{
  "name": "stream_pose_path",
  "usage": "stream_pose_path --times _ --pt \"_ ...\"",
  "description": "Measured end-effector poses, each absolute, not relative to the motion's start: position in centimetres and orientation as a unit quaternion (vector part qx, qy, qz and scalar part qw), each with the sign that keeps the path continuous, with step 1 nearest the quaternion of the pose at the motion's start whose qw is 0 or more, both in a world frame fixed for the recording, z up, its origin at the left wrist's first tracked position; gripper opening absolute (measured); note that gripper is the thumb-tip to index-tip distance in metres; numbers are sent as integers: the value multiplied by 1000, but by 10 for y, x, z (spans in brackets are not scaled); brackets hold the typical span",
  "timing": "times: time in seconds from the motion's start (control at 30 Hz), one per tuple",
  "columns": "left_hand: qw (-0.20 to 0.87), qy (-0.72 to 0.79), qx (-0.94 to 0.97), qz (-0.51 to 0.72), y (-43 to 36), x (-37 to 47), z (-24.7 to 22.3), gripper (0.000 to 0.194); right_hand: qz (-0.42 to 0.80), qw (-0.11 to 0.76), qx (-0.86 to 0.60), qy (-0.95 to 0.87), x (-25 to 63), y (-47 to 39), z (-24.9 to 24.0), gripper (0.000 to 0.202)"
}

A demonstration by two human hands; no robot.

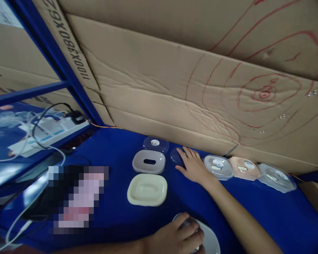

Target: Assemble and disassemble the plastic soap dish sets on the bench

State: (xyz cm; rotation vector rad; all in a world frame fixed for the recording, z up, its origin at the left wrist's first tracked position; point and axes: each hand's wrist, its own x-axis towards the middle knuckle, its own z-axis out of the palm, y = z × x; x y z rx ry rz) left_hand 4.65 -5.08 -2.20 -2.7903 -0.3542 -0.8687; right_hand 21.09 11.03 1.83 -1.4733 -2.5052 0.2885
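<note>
My right hand (pixel 194 167) reaches over the blue surface, its thumb and fingers spanning the right side of a clear lid (pixel 174 157). Low in the view, my left hand (pixel 178 234) has curled fingers round a clear rounded piece (pixel 178 218), partly hidden beneath them. A white dish (pixel 212 240) lies just right of that hand, cut by the bottom edge. Left of my right hand, a column holds another clear lid (pixel 161 145) at the back, a grey oval-slotted tray (pixel 137 162) and a cream dish (pixel 148 192) in front.
To the right stand covered dishes: white (pixel 225 171), peach (pixel 250 173) and grey (pixel 275 178). A cardboard wall (pixel 148 70) with red curves rises behind. At left are a power strip (pixel 31 143), cables and a pixelated object (pixel 81 197). An open carton (pixel 314 199) sits far right.
</note>
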Motion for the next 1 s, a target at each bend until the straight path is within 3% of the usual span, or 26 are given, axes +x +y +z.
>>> stream_pose_path --times 0.23,0.4,0.47,0.57,0.63,0.7,0.8,1.0 --pt "-11 -162 -953 -256 -34 23 8 20 136 180 -473 -851 207 123 9 60" --pt "-75 -189 -964 -173 -25 9 14 64 223 253 -455 -824 251 37 22 50" --pt "-119 -216 -958 -147 -25 11 9 82 297 218 -440 -819 275 -6 22 54" --pt "-212 -299 -918 -150 -26 20 2 99 374 130 -424 -814 299 -49 18 86" --pt "-269 -349 -882 -166 -28 25 0 102 378 78 -441 -810 303 -59 15 107" --pt "-311 -375 -853 -186 -30 28 0 98 369 55 -450 -811 303 -58 13 116" --pt "-349 -355 -837 -226 -30 26 -1 96 369 72 -427 -822 306 -54 10 106" --pt "-359 -333 -846 -211 -33 16 -7 110 354 153 -408 -827 313 -54 6 84"
